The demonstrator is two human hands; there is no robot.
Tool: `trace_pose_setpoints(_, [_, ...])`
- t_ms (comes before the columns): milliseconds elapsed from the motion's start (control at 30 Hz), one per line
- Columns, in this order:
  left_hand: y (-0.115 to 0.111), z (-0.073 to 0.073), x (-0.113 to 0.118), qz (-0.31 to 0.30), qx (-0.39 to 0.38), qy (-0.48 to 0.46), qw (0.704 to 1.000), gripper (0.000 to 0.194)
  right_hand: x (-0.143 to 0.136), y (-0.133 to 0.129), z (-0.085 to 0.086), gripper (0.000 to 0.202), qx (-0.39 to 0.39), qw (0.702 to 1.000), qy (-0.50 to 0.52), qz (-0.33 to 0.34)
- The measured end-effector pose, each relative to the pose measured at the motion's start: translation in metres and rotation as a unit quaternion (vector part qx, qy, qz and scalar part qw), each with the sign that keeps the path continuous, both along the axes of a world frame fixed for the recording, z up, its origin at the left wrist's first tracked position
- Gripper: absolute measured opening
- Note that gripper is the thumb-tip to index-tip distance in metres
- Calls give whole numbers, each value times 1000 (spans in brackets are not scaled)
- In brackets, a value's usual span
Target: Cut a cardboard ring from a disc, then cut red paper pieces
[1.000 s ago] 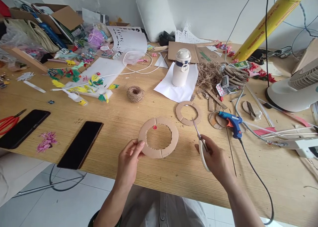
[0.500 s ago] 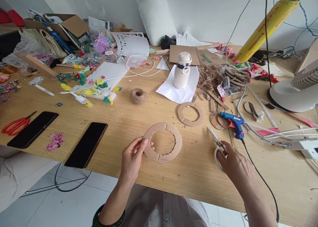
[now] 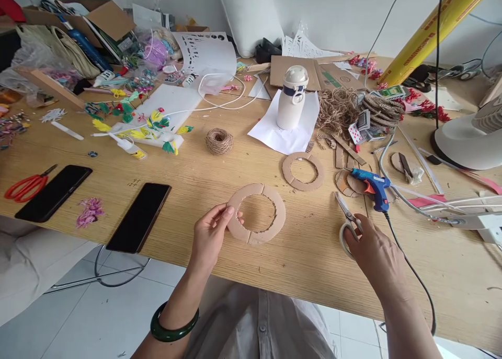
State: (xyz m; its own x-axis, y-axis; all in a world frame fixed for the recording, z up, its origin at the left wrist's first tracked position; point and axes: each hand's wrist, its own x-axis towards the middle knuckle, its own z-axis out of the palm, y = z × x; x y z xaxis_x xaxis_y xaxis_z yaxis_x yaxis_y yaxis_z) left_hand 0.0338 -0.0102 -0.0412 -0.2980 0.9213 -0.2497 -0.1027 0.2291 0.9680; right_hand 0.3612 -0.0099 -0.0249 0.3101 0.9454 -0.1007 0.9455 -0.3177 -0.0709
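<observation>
I had the left hand (image 3: 207,236) closed on the near edge of a cardboard ring (image 3: 280,215), the thumb on its upper face and fingertips showing inside the opening. The ring lay just to the right of that hand, over the worktop (image 3: 298,267); I could not tell whether its underside touched the wood. Its inner edge looked ragged, and seams crossed the band. A dark green bracelet (image 3: 168,335) circled the wrist behind the hand. The right hand (image 3: 378,254) lay over the handles of a pair of scissors (image 3: 345,209), whose blades pointed ahead and to the left of it; from my view I could not tell whether the fingers gripped them or only rested there. Farther ahead and to the left of the right hand, a second ring (image 3: 304,187) lay flat, apart from the first. Just ahead of the right hand I saw a blue glue gun (image 3: 372,185), its cord running down past the hand's right side. Ahead of the left hand sat a ball of twine (image 3: 219,142), and to its left lay a dark phone (image 3: 139,217).
</observation>
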Motion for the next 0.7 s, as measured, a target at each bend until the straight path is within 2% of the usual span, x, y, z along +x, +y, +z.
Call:
trace_pose_setpoints(200, [4, -2, 1, -30, -9, 1, 1000, 41, -1, 0, 2, 34, -18, 999, -42, 29])
trace_pose_setpoints(300, [7, -1, 2, -33, -9, 7, 999, 41, -1, -1, 3, 34, 31, 999, -23, 24])
trace_pose_setpoints(433, [12, 3, -1, -6, 19, 11, 1000, 37, 2, -7, 3, 37, 98, 995, 25, 13])
trace_pose_setpoints(533, [15, 7, -2, 12, 25, 8, 1000, 38, 6, -10, -1, 38, 114, 992, 54, 19])
trace_pose_setpoints(700, [15, 9, -2, -7, 0, -28, 1000, 41, 10, -15, -7, 37, 126, 990, 54, 34])
